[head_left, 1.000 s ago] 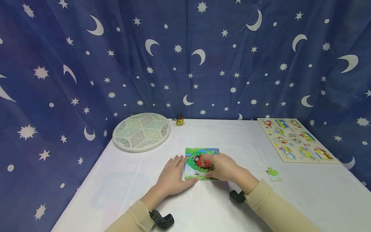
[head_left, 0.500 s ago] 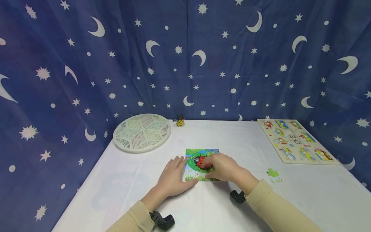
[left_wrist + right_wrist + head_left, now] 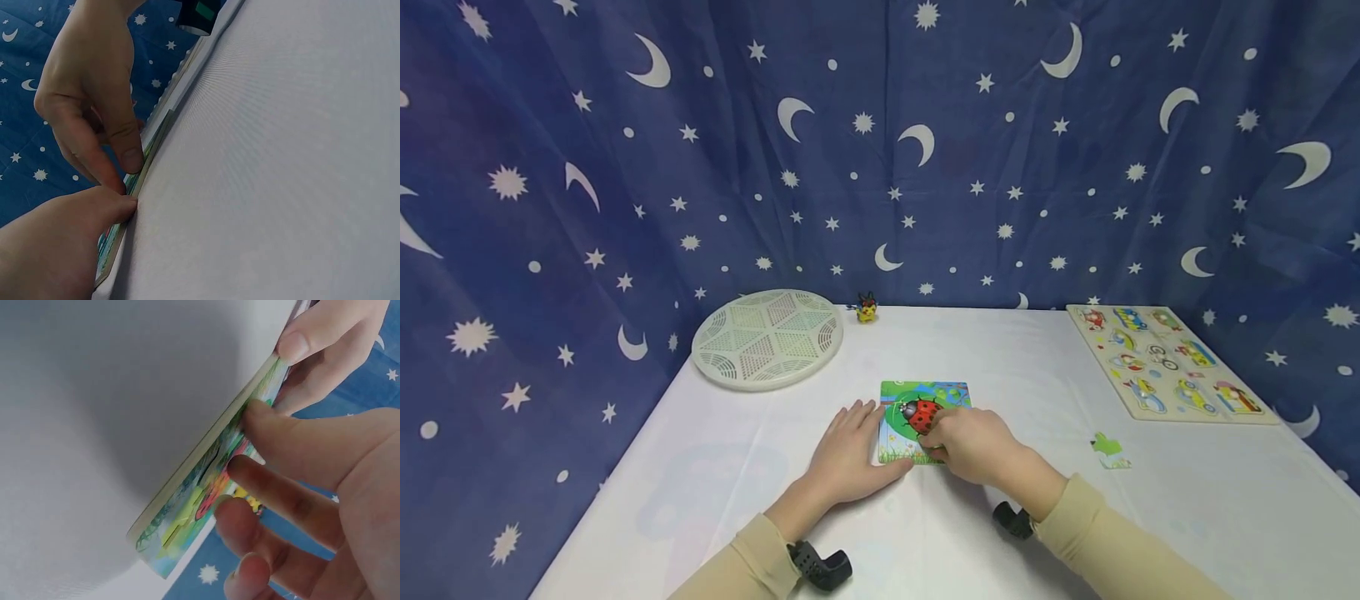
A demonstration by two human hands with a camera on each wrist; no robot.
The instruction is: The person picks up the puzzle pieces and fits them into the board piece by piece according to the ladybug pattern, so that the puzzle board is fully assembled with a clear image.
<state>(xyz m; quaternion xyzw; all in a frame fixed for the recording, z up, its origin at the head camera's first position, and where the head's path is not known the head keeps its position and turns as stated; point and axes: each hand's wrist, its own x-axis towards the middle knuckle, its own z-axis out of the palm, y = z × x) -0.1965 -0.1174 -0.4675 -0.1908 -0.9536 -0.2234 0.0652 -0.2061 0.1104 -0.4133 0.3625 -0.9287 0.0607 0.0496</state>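
A square jigsaw puzzle point(image 3: 898, 423) with a red ladybug picture lies flat on the white table in the head view. My left hand point(image 3: 848, 460) rests beside it, fingertips at the left edge and thumb at the near edge. My right hand point(image 3: 976, 446) is over the lower right part, its thumb and index fingertips touching the surface. In the right wrist view, those two fingertips stand apart on the puzzle point(image 3: 181, 528), and no piece shows between them. This hand covers the puzzle's right side in the head view. A loose green puzzle piece point(image 3: 1108, 450) lies to the right.
A round perforated pale tray point(image 3: 767, 340) stands at the back left, with a small yellow figurine point(image 3: 866, 309) beside it. At the back right lies a wooden peg puzzle board point(image 3: 1165, 362). A dark blue curtain point(image 3: 955, 150) hangs behind the table.
My right hand has shifted slightly toward me and down the puzzle, uncovering more of the ladybug. The left hand stays at the edge. The loose piece has not moved.
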